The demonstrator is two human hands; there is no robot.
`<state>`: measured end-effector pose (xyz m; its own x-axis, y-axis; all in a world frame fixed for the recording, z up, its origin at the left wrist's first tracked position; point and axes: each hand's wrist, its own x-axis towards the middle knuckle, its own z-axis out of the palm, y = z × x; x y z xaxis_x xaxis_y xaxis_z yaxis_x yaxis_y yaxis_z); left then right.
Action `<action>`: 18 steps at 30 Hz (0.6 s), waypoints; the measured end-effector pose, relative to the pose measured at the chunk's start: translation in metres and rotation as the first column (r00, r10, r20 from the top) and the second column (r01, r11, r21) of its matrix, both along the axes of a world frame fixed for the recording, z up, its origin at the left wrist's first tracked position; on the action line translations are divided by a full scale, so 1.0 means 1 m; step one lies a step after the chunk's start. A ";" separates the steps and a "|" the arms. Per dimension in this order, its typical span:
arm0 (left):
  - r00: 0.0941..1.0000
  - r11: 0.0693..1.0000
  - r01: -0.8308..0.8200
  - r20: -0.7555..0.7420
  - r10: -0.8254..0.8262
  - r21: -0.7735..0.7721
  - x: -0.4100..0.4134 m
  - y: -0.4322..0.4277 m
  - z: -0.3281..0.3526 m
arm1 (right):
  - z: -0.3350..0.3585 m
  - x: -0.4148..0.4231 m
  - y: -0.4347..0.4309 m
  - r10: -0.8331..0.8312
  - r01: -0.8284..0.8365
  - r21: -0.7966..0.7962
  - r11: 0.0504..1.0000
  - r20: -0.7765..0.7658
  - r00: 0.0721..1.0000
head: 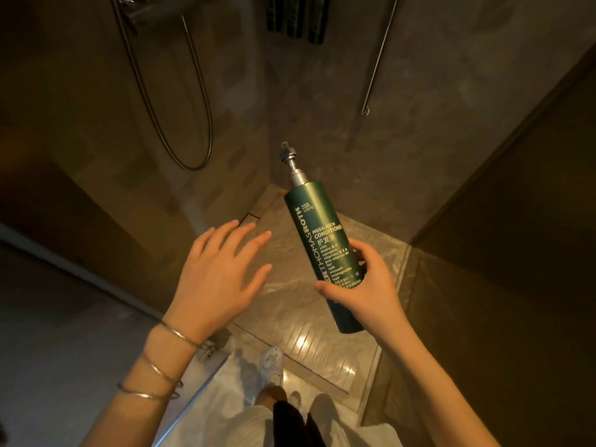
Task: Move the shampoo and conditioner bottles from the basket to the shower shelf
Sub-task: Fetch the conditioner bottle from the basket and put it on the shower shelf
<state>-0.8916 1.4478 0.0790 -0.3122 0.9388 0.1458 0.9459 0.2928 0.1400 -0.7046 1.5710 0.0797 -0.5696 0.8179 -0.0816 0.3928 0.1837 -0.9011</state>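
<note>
A tall dark green conditioner bottle [319, 240] with a silver pump top is in my right hand [364, 288], which grips its lower part. The bottle tilts with its pump pointing up and away, over the shower floor. My left hand [216, 279] hovers beside it to the left, fingers spread, holding nothing. Several dark green bottles [296, 17] hang or stand high on the far shower wall at the top of the view. No basket is in view.
A shower hose [193, 101] loops down the left wall and a metal rail [377, 62] runs down the right wall. A glass door edge [193, 391] stands at lower left. My foot [271, 366] is on the marble step at the shower threshold.
</note>
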 end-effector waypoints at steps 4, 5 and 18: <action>1.000 0.999 -0.024 -0.014 0.024 0.026 -0.044 0.040 0.018 | 0.012 -0.048 0.043 -0.008 0.009 0.035 0.999 -0.031 0.999; 1.000 0.999 -0.024 -0.013 0.025 0.032 -0.054 0.048 0.021 | 0.016 -0.060 0.053 -0.009 0.010 0.047 0.999 -0.037 0.999; 0.983 0.982 -0.185 -0.012 0.186 0.035 -0.121 0.130 0.033 | 0.043 -0.164 0.165 0.129 -0.126 0.031 0.992 -0.167 0.978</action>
